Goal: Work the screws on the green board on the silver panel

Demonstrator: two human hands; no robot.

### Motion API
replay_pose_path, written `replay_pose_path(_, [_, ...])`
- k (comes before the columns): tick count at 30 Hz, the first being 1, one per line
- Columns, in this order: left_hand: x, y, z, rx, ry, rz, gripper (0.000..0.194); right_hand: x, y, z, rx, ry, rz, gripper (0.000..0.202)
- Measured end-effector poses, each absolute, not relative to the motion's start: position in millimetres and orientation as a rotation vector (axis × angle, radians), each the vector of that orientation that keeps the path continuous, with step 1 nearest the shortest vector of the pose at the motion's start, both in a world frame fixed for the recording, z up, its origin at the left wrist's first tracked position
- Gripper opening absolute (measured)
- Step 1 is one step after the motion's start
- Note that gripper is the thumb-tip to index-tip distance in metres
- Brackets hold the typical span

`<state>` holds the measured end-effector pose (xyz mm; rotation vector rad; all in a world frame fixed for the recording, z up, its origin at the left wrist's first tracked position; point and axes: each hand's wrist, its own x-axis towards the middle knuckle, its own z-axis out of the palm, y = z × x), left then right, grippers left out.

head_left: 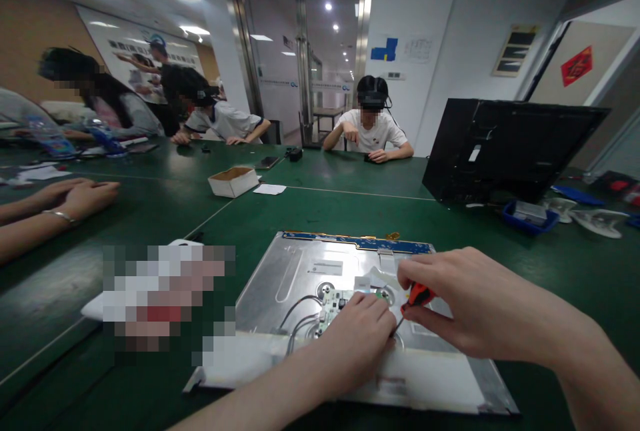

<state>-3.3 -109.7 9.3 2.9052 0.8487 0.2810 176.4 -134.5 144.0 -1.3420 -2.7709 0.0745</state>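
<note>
A metal-backed display panel [300, 264] lies flat on the table in front of me, with a blue circuit strip [400, 244] along its far edge. On its middle sits a small pale circuit board [330, 304] with dark cables [295, 314] running off its left side. My left hand [357, 327] rests over the board's right part, fingers bent and close together; what lies under the fingertips is hidden. In my right hand [450, 304] is a red and black screwdriver [419, 295], pinched by its handle, its shaft slanting down to the left beside my left fingers.
Left of the panel lies a blurred-out white object [95, 307]. Another person's hands [85, 201] rest at the left. Beyond are an open cardboard box [233, 183] and a white paper [270, 189]. A black monitor [510, 147] and blue tray [530, 217] stand right. People sit across the table.
</note>
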Motion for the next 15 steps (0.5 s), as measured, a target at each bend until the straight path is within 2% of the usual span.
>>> replay_pose_path(10, [-3.3, -111.3, 15.4, 2.873, 0.841, 0.260, 0.004, 174.7, -131.9, 143.1, -1.395, -2.756, 0.033, 0.003])
replay_pose_path(15, [-4.2, -110.6, 13.7, 2.879, 0.838, 0.283, 0.012, 176.8, -134.8, 144.5, -1.362, -2.757, 0.096, 0.004])
